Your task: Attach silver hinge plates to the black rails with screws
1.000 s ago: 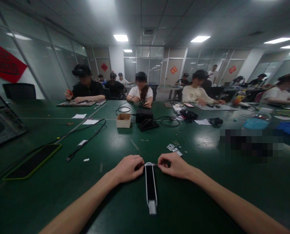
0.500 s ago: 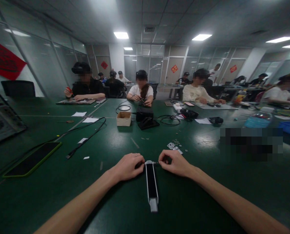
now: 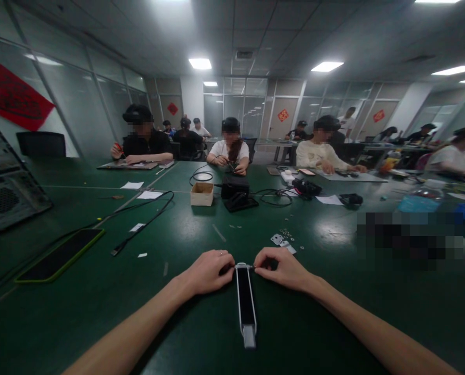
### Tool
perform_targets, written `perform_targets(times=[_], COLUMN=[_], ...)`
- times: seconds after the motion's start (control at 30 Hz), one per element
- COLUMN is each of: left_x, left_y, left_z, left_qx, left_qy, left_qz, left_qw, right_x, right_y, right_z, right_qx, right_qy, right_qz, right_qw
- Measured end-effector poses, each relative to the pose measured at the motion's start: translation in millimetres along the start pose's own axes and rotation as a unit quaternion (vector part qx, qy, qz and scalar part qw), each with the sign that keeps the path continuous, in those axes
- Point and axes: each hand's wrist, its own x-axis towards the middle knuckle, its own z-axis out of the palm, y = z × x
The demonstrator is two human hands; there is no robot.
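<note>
A long, narrow device with a black middle, a pale metal frame [image 3: 238,307] and a light grey end piece [image 3: 249,336] lies on the green table in front of me. At its far end a thin metal pin [image 3: 251,267] sticks out sideways to the right. The curled fingers of my left hand [image 3: 212,271] are closed on the left side of that far end; their tips are partly hidden. My right hand [image 3: 282,268] pinches the outer end of the pin between thumb and forefinger. Small metal plates [image 3: 288,247] and several tiny nuts or rings [image 3: 285,232] lie beyond my right hand.
To the left lie a green-edged phone [image 3: 62,255] and a black cable [image 3: 146,221]. A small cardboard box [image 3: 201,195] and a black case [image 3: 235,187] stand farther back. A bottle with blue liquid [image 3: 419,200] is at the right. Several people sit across the table.
My right hand has come slightly closer to the device, and less of the pin shows between them. The whole view has shifted a little down and right.
</note>
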Motion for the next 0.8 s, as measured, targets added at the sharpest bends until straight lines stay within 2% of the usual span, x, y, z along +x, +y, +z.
perform_targets(times=[0.33,0.8], left_x=[0.0,0.1], left_y=[2.5,-1.5], left_z=[-3.3,1.4], left_qx=[-0.007,-0.002], left_qy=[-0.005,-0.002], left_qz=[-0.006,0.004], left_qw=[1.000,1.000], right_x=[0.7,1.1], right_y=[1.8,-1.8], right_z=[-1.1,2.4], right_qx=[0.068,0.053], right_qy=[-0.016,-0.015], right_qz=[0.033,0.058], right_qw=[0.997,0.997])
